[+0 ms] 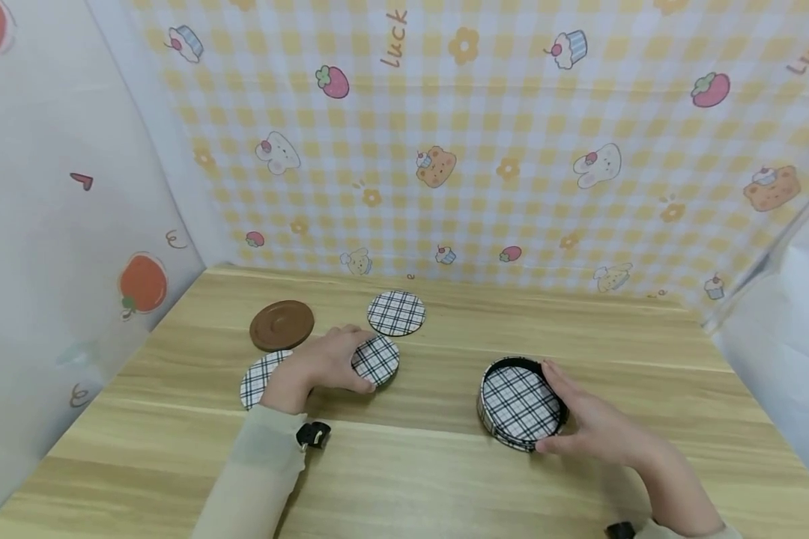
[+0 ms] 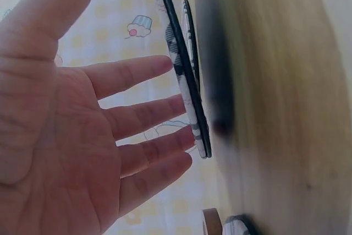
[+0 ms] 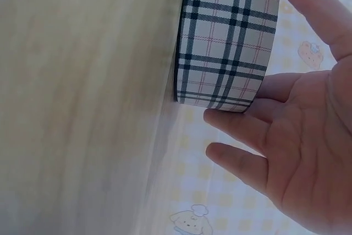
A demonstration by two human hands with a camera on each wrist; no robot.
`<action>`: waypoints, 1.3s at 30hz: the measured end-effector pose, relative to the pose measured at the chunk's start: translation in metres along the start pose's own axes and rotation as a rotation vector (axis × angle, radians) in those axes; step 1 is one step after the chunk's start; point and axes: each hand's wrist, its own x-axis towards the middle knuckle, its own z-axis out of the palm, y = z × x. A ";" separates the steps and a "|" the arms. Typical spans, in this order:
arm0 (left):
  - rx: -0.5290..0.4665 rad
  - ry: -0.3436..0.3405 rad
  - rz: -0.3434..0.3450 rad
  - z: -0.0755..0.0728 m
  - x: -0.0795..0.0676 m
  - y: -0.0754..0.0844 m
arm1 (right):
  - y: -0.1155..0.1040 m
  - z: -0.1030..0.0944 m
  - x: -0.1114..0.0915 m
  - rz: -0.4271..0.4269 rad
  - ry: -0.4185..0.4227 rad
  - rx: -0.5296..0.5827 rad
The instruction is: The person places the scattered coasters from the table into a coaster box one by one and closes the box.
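Left hand [image 1: 332, 359] pinching disc [image 1: 379, 361]; right hand [image 1: 596, 427] curved, gripping box [image 3: 226, 39]

3 loose plaid discs [image 1: 396, 313] [image 1: 379, 361] [image 1: 259, 380], 1 plaid holder [image 1: 488, 419], 1 brown disc [image 1: 282, 325].

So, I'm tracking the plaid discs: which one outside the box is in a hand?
The middle disc, gripped by the left hand. The far disc and the left plaid disc lie ungripped on the table.
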 end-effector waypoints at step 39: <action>0.014 -0.039 0.249 0.003 0.000 0.043 | 0.003 0.000 0.002 -0.046 -0.009 0.017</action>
